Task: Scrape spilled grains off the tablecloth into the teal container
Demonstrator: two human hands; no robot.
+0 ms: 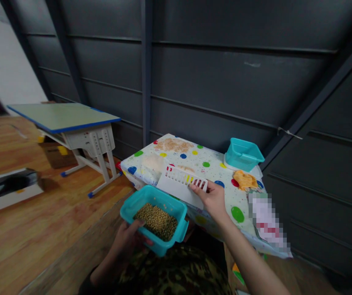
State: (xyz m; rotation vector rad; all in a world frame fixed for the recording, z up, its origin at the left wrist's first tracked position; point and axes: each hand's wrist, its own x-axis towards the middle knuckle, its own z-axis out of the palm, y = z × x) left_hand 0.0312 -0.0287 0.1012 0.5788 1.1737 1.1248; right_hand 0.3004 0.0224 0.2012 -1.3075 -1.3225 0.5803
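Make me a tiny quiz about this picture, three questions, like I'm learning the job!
1. Pick one: what colour is the slotted piece in the right hand?
a) red
b) white
c) green

2. True or false: the left hand holds a tub with small round grains in it.

3. Count: how many teal tubs can you see?

Key:
1. b, white.
2. True; the thumb is over the rim.
3. Two: one in the left hand and a second tub at the far right of the spotted table.
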